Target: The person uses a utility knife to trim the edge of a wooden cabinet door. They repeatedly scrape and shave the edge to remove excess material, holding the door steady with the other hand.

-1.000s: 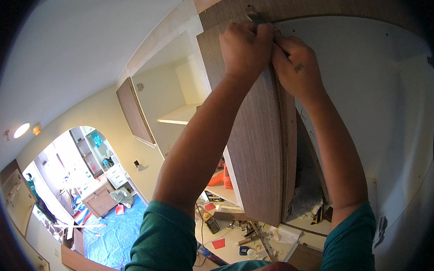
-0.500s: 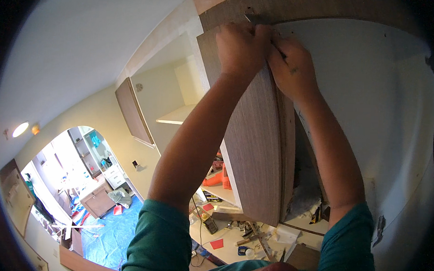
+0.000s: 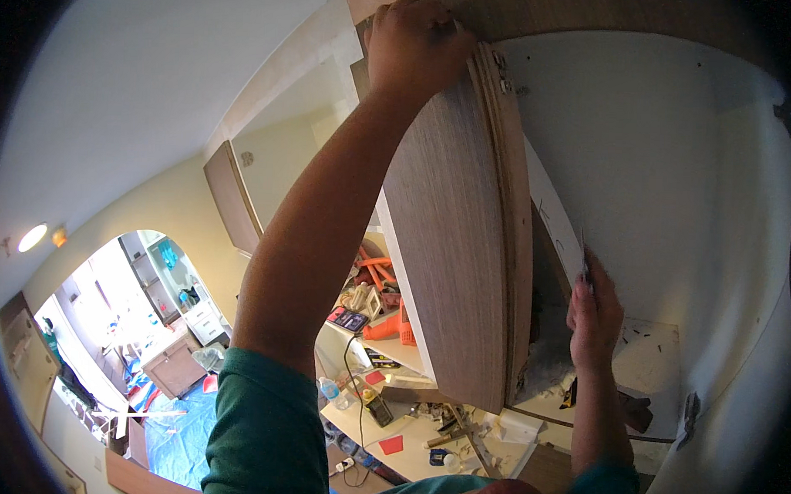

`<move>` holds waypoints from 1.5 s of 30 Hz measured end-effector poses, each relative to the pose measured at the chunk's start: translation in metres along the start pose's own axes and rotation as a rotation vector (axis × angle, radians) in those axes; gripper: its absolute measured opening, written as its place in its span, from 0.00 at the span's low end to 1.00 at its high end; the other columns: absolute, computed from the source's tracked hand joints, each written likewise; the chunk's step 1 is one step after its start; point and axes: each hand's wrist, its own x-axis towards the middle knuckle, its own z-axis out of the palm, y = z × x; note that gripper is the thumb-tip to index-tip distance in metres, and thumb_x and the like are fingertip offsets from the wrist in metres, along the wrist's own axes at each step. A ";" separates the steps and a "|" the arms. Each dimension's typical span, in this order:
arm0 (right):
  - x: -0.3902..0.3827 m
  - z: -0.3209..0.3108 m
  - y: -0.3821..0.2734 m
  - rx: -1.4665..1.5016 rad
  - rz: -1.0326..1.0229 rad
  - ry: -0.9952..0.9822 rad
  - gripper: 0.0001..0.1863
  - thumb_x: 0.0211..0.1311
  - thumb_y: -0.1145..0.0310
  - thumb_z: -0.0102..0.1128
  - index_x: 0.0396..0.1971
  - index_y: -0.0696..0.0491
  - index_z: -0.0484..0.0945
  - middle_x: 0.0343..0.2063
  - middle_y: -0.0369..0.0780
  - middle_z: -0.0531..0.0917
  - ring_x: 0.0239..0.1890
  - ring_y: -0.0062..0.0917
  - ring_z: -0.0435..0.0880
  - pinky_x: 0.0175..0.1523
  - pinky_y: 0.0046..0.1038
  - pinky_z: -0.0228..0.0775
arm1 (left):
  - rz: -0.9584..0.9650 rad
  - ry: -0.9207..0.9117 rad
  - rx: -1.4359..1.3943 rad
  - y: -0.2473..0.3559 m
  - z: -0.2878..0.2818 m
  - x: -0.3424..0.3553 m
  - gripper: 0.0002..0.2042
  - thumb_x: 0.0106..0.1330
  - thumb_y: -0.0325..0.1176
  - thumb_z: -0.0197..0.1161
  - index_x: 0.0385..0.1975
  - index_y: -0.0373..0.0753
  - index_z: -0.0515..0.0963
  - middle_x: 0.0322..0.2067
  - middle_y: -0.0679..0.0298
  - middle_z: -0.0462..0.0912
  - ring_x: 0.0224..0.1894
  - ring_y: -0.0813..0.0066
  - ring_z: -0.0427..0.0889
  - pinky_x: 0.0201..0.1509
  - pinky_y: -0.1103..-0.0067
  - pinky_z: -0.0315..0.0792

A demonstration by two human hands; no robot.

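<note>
At the top of the brown wood-grain door panel (image 3: pixel 448 240), my left hand (image 3: pixel 420 47) is closed, fingers curled round its upper corner; whether they also hold something small is hidden. A metal hinge (image 3: pixel 502 75) sits on the panel's side edge near that hand. Lower down at the right, my right hand (image 3: pixel 595 315) grips a thin tool with a narrow metal blade (image 3: pixel 584 254) pointing upward, in front of the open white cabinet interior (image 3: pixel 642 160). A pale board with dark marks (image 3: pixel 550 200) leans inside, behind the panel.
An open cupboard (image 3: pixel 303 148) adjoins on the left, above a shelf of orange tools (image 3: pixel 384 329). Below lies a cluttered worktop (image 3: pixel 432 436) with offcuts, bottles and a cord. An archway at the left leads to a room with a blue floor sheet (image 3: pixel 175 444).
My right hand has left the top of the panel and dropped down and right with the bladed tool. My left hand has shifted up and left. The panel's upper edge and hinge now show.
</note>
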 end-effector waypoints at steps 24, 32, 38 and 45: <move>-0.183 -0.105 0.187 -0.410 0.211 0.074 0.31 0.76 0.51 0.48 0.67 0.59 0.65 0.47 0.49 0.75 0.47 0.37 0.76 0.52 0.38 0.70 | 0.088 -0.846 0.617 0.041 -0.065 0.096 0.21 0.73 0.46 0.52 0.31 0.34 0.84 0.36 0.50 0.86 0.41 0.53 0.86 0.54 0.61 0.77; -0.179 -0.099 0.168 -0.361 0.240 0.026 0.30 0.76 0.54 0.48 0.67 0.59 0.65 0.44 0.46 0.73 0.42 0.33 0.75 0.49 0.36 0.70 | 0.095 -0.857 0.222 0.041 -0.087 0.079 0.14 0.69 0.42 0.60 0.39 0.37 0.83 0.40 0.54 0.87 0.43 0.60 0.86 0.54 0.65 0.78; -0.186 -0.106 0.178 -0.407 0.191 0.029 0.28 0.77 0.55 0.48 0.67 0.59 0.66 0.47 0.48 0.74 0.47 0.35 0.77 0.52 0.36 0.70 | 0.099 -0.726 0.530 0.046 -0.043 0.073 0.12 0.65 0.41 0.62 0.34 0.38 0.84 0.36 0.51 0.87 0.42 0.54 0.86 0.50 0.64 0.80; -0.179 -0.095 0.170 -0.356 0.153 0.057 0.26 0.75 0.59 0.50 0.65 0.59 0.68 0.41 0.45 0.76 0.42 0.32 0.74 0.50 0.31 0.67 | 0.727 -0.937 0.992 0.003 -0.019 0.099 0.08 0.59 0.33 0.62 0.30 0.37 0.85 0.37 0.49 0.86 0.44 0.57 0.86 0.49 0.65 0.81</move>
